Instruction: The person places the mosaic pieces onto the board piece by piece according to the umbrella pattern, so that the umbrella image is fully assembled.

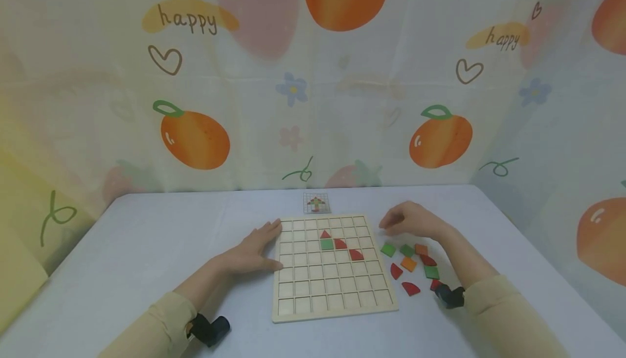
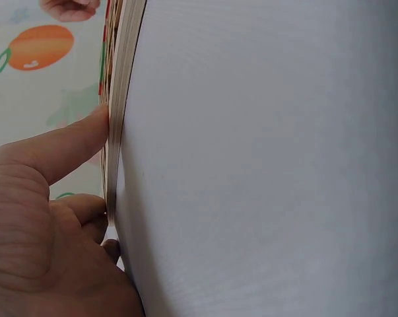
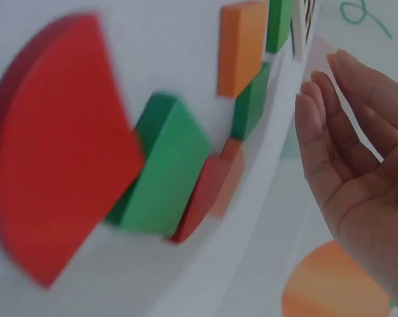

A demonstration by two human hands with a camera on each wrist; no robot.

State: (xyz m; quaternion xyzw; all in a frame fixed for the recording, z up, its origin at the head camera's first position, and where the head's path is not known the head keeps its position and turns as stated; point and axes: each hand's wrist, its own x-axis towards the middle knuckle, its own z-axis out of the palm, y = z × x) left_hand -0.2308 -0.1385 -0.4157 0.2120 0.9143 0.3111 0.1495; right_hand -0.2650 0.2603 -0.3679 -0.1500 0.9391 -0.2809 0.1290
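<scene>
My left hand (image 1: 248, 252) rests at the left edge of a wooden grid board (image 1: 320, 287), thumb and fingertips against its side. On the board lie a red triangle (image 1: 325, 234), a green square (image 1: 326, 244) just below it, and two red quarter-circle pieces (image 1: 340, 244) stepping down to the right. My right hand (image 1: 412, 220) hovers off the board's upper right side, fingers loosely bent. The right wrist view shows nothing between those fingers. Below that hand lie loose pieces: green squares (image 1: 388, 249), orange squares (image 1: 408, 263) and red quarter-circles (image 1: 411, 288).
A small pattern card (image 1: 316, 203) with a coloured figure on a grid lies behind the board. The white table (image 1: 161, 238) ends at a fruit-printed curtain (image 1: 259, 130). Some loose pieces overlap near the right wrist camera (image 1: 450, 296).
</scene>
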